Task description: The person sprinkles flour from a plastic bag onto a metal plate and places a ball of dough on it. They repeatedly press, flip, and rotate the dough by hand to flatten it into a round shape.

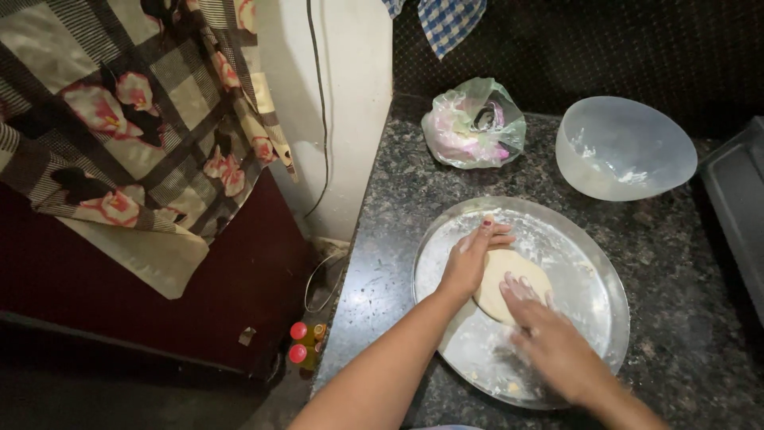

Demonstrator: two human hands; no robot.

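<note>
Pale flat dough disc sits on round floured steel plate; our left hand steadies its edge, right hand presses flat, fingers open, gripping nothing.

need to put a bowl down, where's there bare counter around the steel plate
Bare counter lies left of the steel plate, up to the white wall. Another free patch sits between the plastic bag, the clear bowl and the plate's far rim. A third runs right of the plate toward the dark tray. The plate itself is crowded: both hands press the dough.
</note>
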